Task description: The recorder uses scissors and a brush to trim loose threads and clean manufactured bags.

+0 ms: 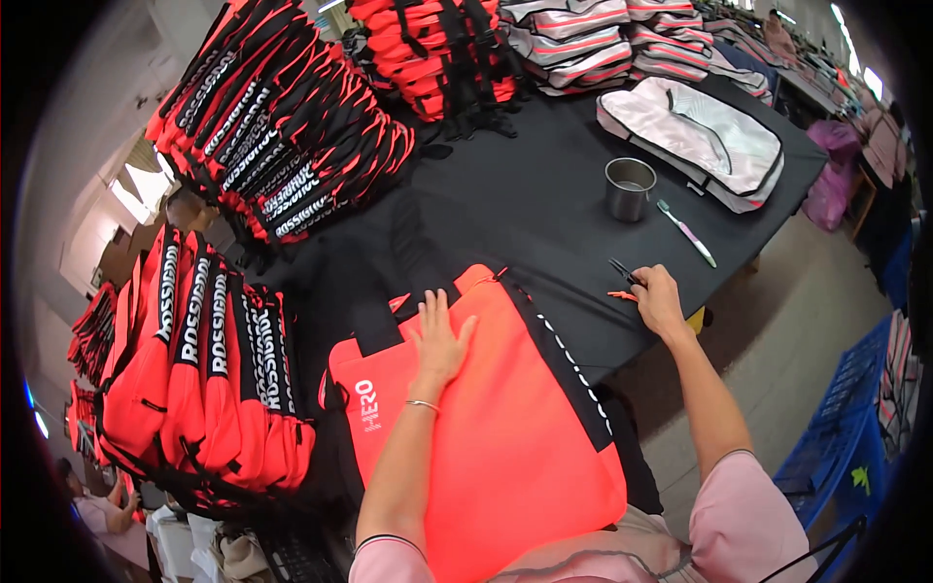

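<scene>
A flat red-orange bag (pixel 505 428) with a black side strip and black straps lies on the black-covered table in front of me. My left hand (pixel 442 345) rests flat on its upper part, fingers stretched out. Right of the bag, near the table edge, my right hand (pixel 658 296) is closed around small thread snips (pixel 622 269), whose dark pointed tips stick out to the left. A short orange piece (pixel 622 295) shows just below them; I cannot tell whether it belongs to the snips. The grip itself is partly hidden by my fingers.
Tall stacks of red and black bags (pixel 282 136) stand at the far left, with more red bags (pixel 204 379) nearer. A metal cup (pixel 630 189), a toothbrush (pixel 687 234) and a white-grey bag (pixel 695 141) lie far right. A blue crate (pixel 836 428) stands beyond the table edge.
</scene>
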